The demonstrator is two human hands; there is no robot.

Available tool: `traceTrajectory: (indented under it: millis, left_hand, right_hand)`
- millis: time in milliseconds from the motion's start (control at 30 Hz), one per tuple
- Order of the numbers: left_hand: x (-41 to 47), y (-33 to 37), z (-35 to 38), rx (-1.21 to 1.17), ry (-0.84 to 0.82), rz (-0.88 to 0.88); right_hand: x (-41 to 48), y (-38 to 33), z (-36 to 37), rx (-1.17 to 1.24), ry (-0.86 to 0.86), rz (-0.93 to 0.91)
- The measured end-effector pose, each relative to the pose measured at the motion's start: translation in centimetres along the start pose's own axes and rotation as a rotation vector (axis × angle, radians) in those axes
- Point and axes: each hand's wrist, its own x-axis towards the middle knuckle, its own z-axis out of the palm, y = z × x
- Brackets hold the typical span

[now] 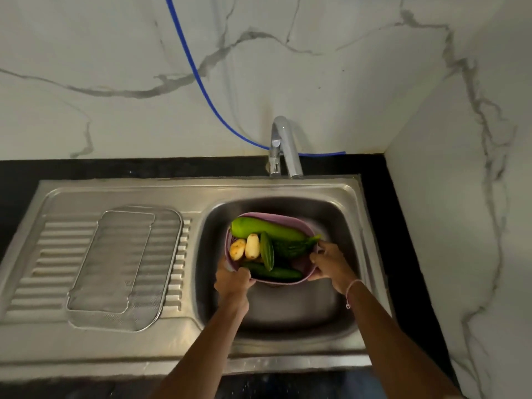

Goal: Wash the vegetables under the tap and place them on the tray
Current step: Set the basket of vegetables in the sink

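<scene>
Mixed vegetables (267, 231) lie piled in the pink basket (276, 280).

Person's arms, head view. Left hand (231, 279) and right hand (331, 264) appear over the basin of the sink (288, 351). Both forearms are bare from the wrist to the sink's near rim and beyond it. On the right wrist is a thin, pale pink thread bracelet (351, 285), loosely fitted, its small knotted end hanging toward the sink's near rim.

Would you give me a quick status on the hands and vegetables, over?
Gripping basket rim: left hand, right hand. Its vegetables sit over sink. No water from tap.
</scene>
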Motion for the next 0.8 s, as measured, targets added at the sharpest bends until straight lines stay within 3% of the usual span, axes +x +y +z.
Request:
traceTrajectory:
  millis: [300, 400, 633, 700, 800]
  left_hand:
    - [4.6, -4.9, 2.4, 0.093, 0.035, 0.056]
    - [2.7, -3.4, 2.9, 0.124, 0.038, 0.09]
    - [4.2, -2.7, 0.7, 0.387, -0.177, 0.157]
    - [5.0, -1.7, -0.2, 0.477, -0.194, 0.182]
    - [4.7, 1.5, -2.0, 0.634, -0.173, 0.297]
  right_hand:
    - [4.9, -0.6, -0.3, -0.135, 0.016, -0.036]
    - [6.1, 0.1, -0.7, -0.177, 0.052, -0.045]
    - [6.9, 1.3, -0.5, -0.231, 0.16, -0.094]
    - [4.7, 0.7, 0.2, -0.241, 0.266, -0.076]
    - [-1.0, -1.3, 2.2, -0.123, 0.58, -0.143]
